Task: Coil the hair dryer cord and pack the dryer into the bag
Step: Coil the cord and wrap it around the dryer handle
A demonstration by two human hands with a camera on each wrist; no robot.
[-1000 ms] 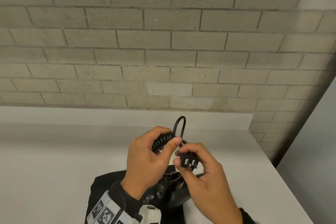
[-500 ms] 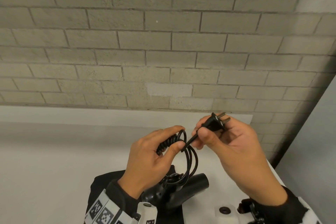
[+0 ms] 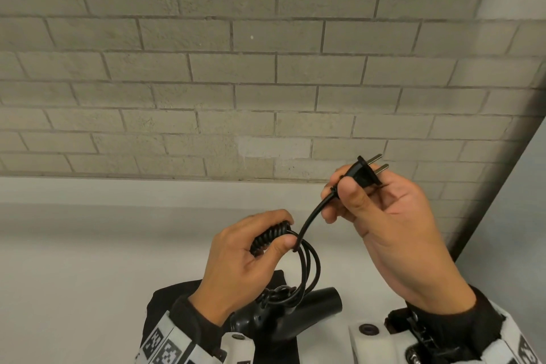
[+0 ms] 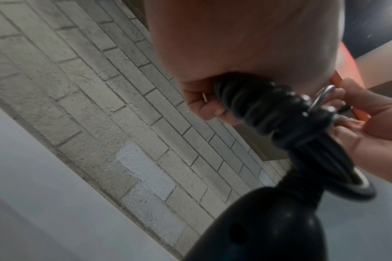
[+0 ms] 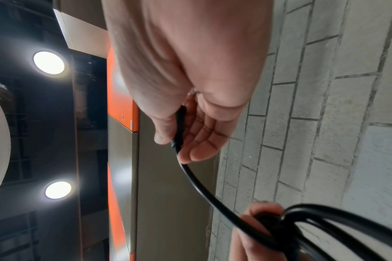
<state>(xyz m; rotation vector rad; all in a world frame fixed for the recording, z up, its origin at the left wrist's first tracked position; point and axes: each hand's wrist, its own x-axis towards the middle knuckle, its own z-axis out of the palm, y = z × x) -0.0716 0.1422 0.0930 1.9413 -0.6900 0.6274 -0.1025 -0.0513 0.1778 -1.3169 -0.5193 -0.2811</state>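
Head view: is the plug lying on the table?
No: the right hand pinches the plug and holds it up above the table, prongs pointing up and to the right.

Head view looked forward and down from above onto both hands before the brick wall (image 3: pixel 266 68). Each wrist view looked upward, close along its palm; all three shared the cord (image 3: pixel 307 221).

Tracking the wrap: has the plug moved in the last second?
Yes. The plug rose up and rightward, from low over the counter to level with the wall's base.
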